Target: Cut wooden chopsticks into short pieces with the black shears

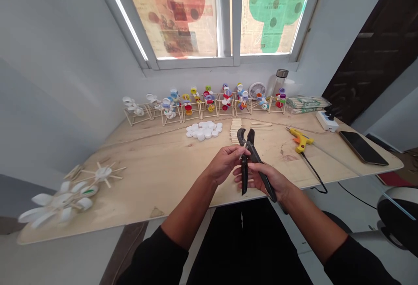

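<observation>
A black hand-held pipe cutter (pixel 257 159), its hooked jaw pointing away from me and its two handles spread, is held above the front of the table. My right hand (pixel 271 178) grips one long handle with the thumb across it, while its fingers reach past the other handle. My left hand (pixel 227 161) is closed in a pinch on the cutter near its pivot, just below the jaws. Something small and pale shows by those fingertips, too small to name. Beyond the jaws lies a row of short wooden sticks (pixel 235 129), partly hidden by the tool.
White bottle caps (pixel 205 130) are grouped mid-table. Stick-and-cap models (pixel 189 106) line the wall. A yellow glue gun (pixel 302 140), phone (pixel 363 147) and power strip (pixel 327 120) lie right. A stick wheel (pixel 103 173) and white cup wheel (pixel 62 200) are left.
</observation>
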The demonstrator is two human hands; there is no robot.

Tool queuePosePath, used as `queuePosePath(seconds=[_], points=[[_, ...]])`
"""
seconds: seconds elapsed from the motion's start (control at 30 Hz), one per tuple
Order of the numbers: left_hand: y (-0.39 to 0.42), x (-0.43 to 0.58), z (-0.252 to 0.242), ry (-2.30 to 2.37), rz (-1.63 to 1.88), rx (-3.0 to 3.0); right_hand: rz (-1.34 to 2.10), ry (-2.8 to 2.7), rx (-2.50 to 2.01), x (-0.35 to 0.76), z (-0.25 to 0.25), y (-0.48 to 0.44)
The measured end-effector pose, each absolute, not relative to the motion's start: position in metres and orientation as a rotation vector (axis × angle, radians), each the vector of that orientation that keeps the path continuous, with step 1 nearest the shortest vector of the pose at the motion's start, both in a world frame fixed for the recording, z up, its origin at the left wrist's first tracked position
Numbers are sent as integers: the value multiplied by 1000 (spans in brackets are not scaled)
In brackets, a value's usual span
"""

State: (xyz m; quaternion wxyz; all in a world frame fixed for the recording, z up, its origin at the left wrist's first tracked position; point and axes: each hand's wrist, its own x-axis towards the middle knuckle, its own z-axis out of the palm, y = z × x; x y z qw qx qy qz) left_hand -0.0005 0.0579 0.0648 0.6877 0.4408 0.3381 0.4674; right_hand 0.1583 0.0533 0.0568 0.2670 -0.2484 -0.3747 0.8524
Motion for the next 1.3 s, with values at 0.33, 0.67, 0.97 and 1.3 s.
queuePosePath(seconds=[0.33, 0.67, 0.97, 1.3], points=[[71, -4, 75, 764, 1096, 917, 2267, -1017, -396, 156, 59, 64], [68, -9, 73, 678, 1147, 747, 2192, -974, -396, 151, 61, 54], [60, -24, 60, 636, 1393, 664, 1977, -924, -642, 150, 58, 50], [44, -43, 35, 594, 1421, 544, 1994, -635, -502, 150, 59, 60]])
